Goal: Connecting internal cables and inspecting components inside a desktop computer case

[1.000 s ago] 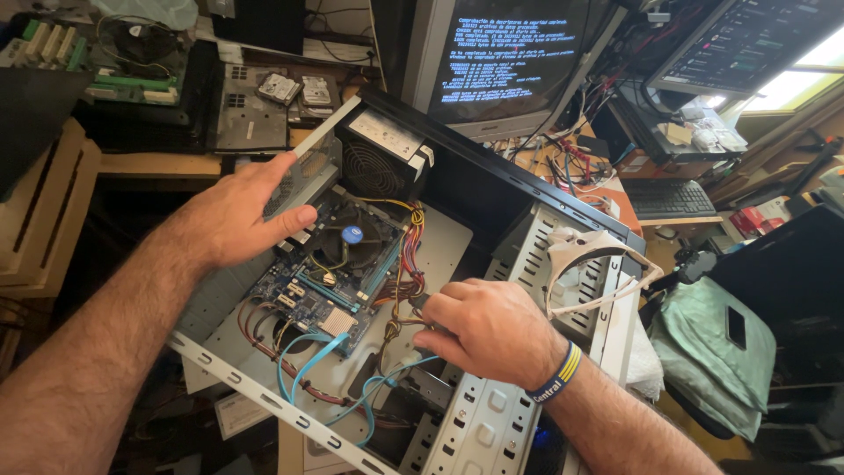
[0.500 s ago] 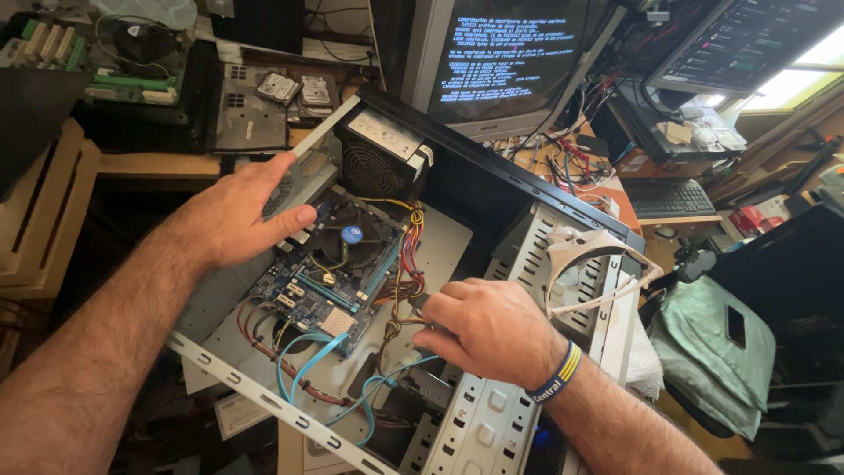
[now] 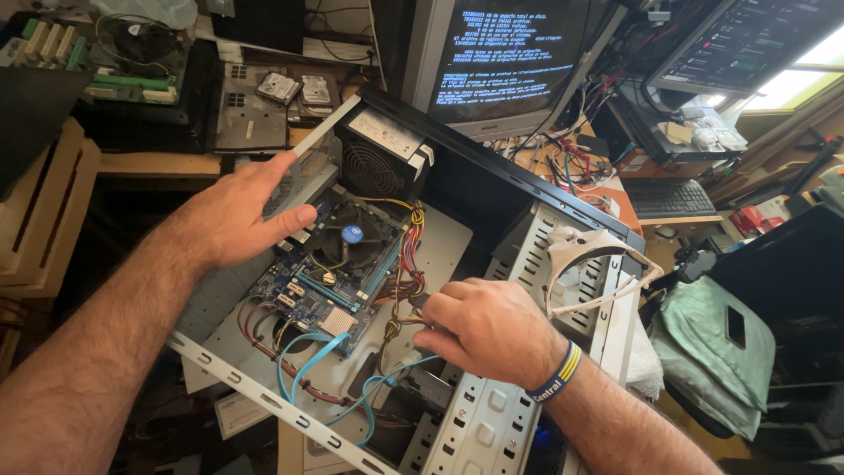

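Note:
An open desktop computer case (image 3: pixel 492 413) lies on its side in front of me. Inside sits a blue motherboard (image 3: pixel 308 295) with a black cooler fan (image 3: pixel 347 239), and a power supply (image 3: pixel 380 154) at the far end. My left hand (image 3: pixel 237 215) rests flat on the case's rear wall, fingers spread, thumb over the board's edge. My right hand (image 3: pixel 488 330) reaches into the case, its fingers closed on a bundle of red, yellow and black wires (image 3: pixel 406 290). Light blue data cables (image 3: pixel 321 361) loop across the case floor.
A monitor (image 3: pixel 514 62) with blue text glows behind the case. A second screen (image 3: pixel 747 40) and a keyboard (image 3: pixel 668 198) stand at the right. Loose boards and drives (image 3: pixel 281 88) lie at the back left beside a wooden crate (image 3: pixel 44 220). A green cloth bag (image 3: pixel 712 352) sits to the right.

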